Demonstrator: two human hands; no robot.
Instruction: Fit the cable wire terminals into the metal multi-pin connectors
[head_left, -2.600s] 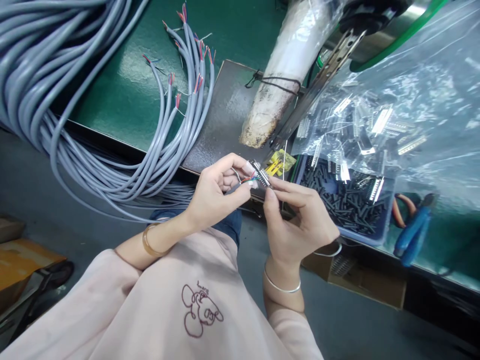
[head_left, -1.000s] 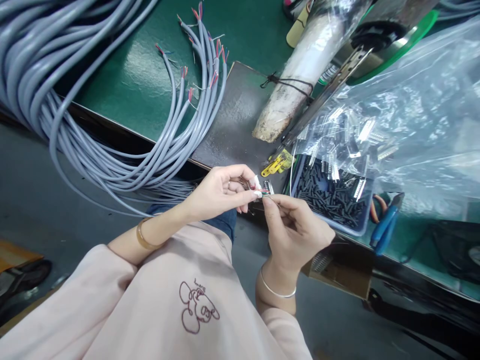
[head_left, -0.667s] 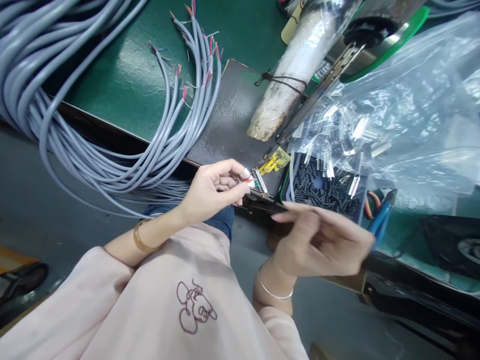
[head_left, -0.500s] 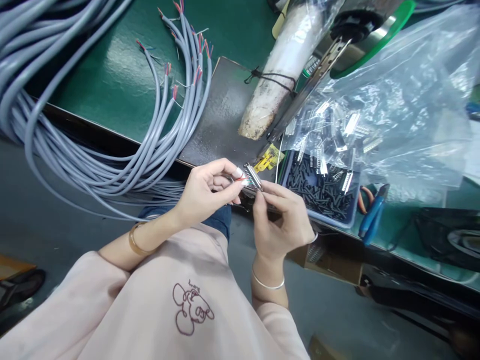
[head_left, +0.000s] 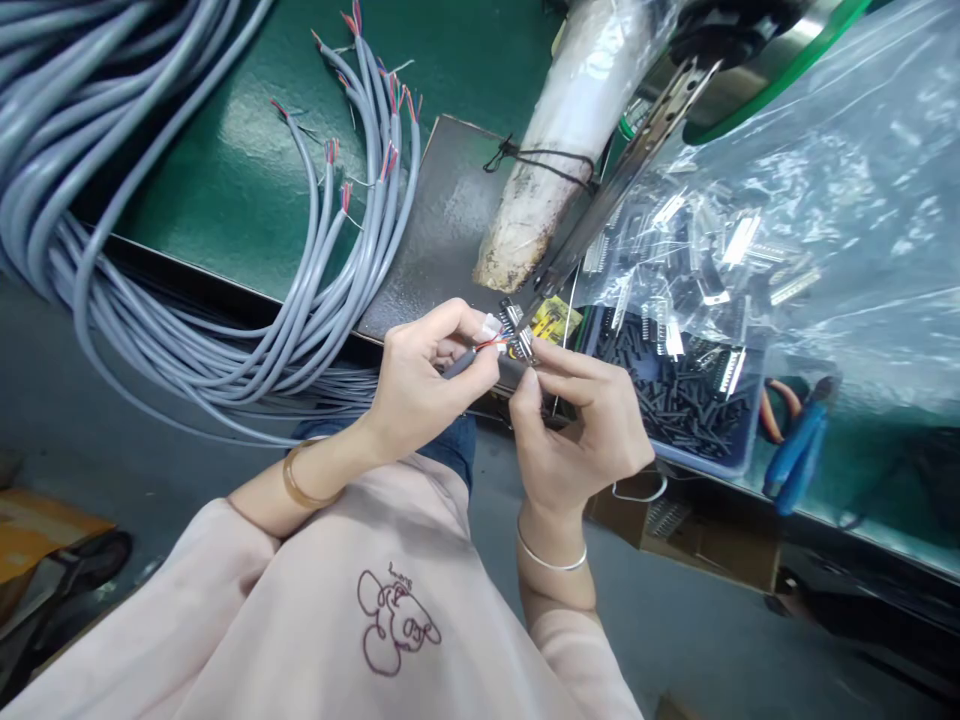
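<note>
My left hand (head_left: 431, 375) pinches the end of a grey cable (head_left: 460, 364), whose thin red, blue and white wires (head_left: 491, 345) fan out past the fingertips. My right hand (head_left: 577, 415) grips a small metal multi-pin connector (head_left: 523, 346) at its lower end, between thumb and fingers. The wire ends meet the connector's pin side; which ones are attached is too small to tell. A fixed soldering iron (head_left: 600, 225) slants down from the upper right, its dark tip at the connector. Behind it lies a yellow piece (head_left: 553, 320).
Bundled grey cables (head_left: 300, 290) with stripped ends spread over the left. A blue tray (head_left: 739, 465) holds short black tubes, with bagged connectors (head_left: 705, 250) above. Blue-handled pliers (head_left: 799, 460) lie to the right. A string-tied white roll (head_left: 555, 130) and a green-rimmed spool (head_left: 780, 85) stand behind.
Both hands have brought the cable end and connector up to the iron's tip. More of the grey cable and coloured wires now shows. The view has shifted slightly left.
</note>
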